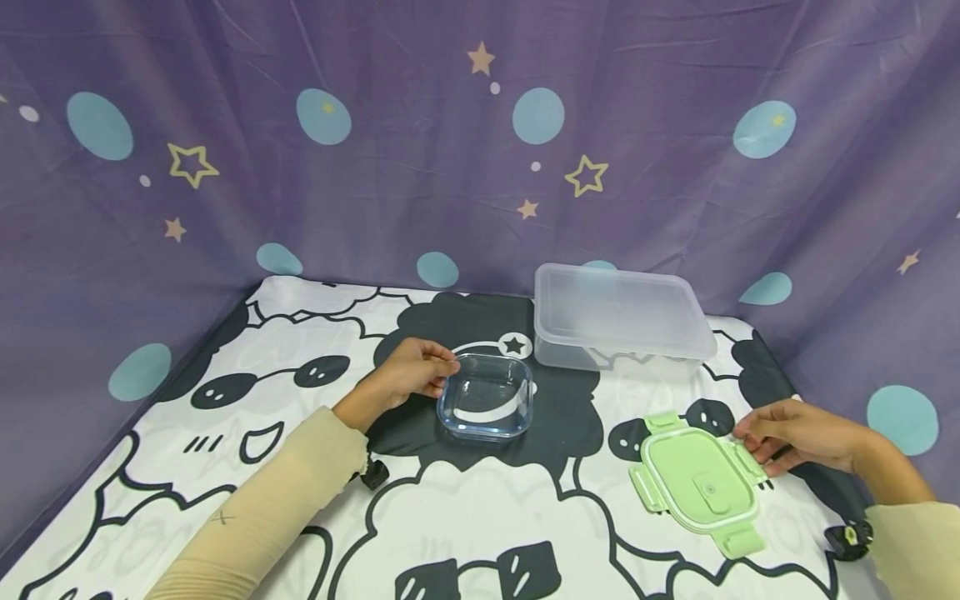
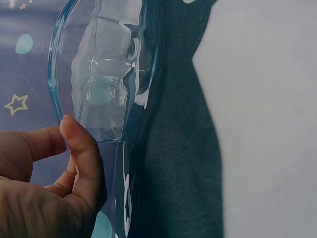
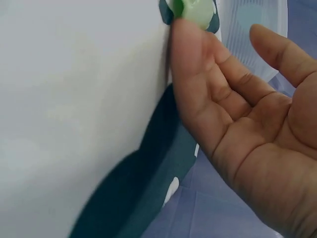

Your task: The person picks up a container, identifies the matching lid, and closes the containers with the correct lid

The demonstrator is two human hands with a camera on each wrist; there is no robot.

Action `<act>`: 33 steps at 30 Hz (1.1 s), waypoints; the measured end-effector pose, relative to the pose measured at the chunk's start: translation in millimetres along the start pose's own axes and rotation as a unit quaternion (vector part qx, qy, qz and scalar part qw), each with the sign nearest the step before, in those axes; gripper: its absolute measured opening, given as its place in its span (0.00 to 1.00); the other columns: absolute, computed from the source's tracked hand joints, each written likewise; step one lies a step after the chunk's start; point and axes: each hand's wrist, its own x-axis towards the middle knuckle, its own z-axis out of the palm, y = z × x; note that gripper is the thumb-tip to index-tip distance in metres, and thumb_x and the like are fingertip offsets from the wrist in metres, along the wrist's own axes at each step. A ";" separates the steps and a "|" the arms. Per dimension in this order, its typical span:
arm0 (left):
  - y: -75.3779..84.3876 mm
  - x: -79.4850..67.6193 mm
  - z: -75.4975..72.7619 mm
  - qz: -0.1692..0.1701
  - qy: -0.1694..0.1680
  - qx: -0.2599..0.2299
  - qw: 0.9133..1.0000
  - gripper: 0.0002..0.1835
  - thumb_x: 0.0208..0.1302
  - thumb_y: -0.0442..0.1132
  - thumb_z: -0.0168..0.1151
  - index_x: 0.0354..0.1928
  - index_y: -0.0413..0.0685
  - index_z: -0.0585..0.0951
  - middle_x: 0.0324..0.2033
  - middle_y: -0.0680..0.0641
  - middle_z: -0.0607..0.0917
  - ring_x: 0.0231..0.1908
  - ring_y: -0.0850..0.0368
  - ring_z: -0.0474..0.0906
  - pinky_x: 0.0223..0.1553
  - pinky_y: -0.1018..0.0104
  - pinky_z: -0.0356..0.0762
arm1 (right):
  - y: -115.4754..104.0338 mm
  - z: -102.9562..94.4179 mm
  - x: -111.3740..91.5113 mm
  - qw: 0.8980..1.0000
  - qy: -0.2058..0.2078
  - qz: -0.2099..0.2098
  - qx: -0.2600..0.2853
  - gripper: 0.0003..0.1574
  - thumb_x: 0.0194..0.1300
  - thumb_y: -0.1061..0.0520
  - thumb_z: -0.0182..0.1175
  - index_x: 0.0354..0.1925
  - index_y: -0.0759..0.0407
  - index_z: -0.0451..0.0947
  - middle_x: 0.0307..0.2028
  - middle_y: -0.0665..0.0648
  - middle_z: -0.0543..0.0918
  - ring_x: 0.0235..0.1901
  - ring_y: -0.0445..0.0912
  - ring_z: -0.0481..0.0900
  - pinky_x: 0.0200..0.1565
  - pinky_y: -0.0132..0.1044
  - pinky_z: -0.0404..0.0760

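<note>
A clear glass food container (image 1: pixel 486 397) with a bluish rim stands near the middle of the cloth. My left hand (image 1: pixel 417 367) pinches its left rim between thumb and fingers; the left wrist view shows the same glass wall (image 2: pixel 106 74) beyond the fingertips. To the right lies a light green lid (image 1: pixel 701 479), flat, its side flaps spread outward. My right hand (image 1: pixel 806 435) is at the lid's right flap, fingertips apparently touching it. In the right wrist view the thumb stands apart from the fingers, and only a bit of the green lid (image 3: pixel 199 12) shows.
Behind the lid, toward the back right, stands a translucent plastic box (image 1: pixel 622 317) with its cover on. A black-and-white cartoon cloth (image 1: pixel 480 508) covers the table. A purple curtain (image 1: pixel 420 192) with stars and dots hangs behind and at both sides.
</note>
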 end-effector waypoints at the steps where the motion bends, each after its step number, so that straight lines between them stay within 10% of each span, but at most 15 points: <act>1: -0.2 -0.1 -0.3 0.000 0.000 0.000 1.000 0.14 0.69 0.34 0.68 0.50 0.33 0.79 0.31 0.45 0.81 0.24 0.59 0.77 0.24 0.69 0.83 | 0.8 -0.8 -0.4 1.000 -0.011 -0.006 0.013 0.23 0.84 0.58 0.43 0.57 0.78 0.73 0.41 0.59 0.82 0.40 0.47 0.83 0.43 0.49 0.88; 23: -1.3 -1.3 -1.4 0.004 0.001 -0.003 1.000 0.14 0.68 0.34 0.68 0.50 0.33 0.79 0.30 0.45 0.81 0.24 0.59 0.77 0.25 0.69 0.83 | 2.8 4.1 3.0 0.983 -0.098 -0.046 0.146 0.23 0.82 0.66 0.39 0.60 0.64 0.80 0.46 0.56 0.87 0.45 0.44 0.85 0.47 0.39 0.87; 33: -1.0 -1.2 -1.4 0.007 -0.002 -0.002 1.000 0.14 0.69 0.34 0.68 0.50 0.33 0.79 0.30 0.45 0.81 0.24 0.59 0.77 0.25 0.69 0.83 | -3.6 10.5 1.7 0.990 -0.082 -0.070 0.095 0.15 0.77 0.71 0.48 0.50 0.65 0.81 0.39 0.50 0.87 0.37 0.39 0.84 0.41 0.33 0.85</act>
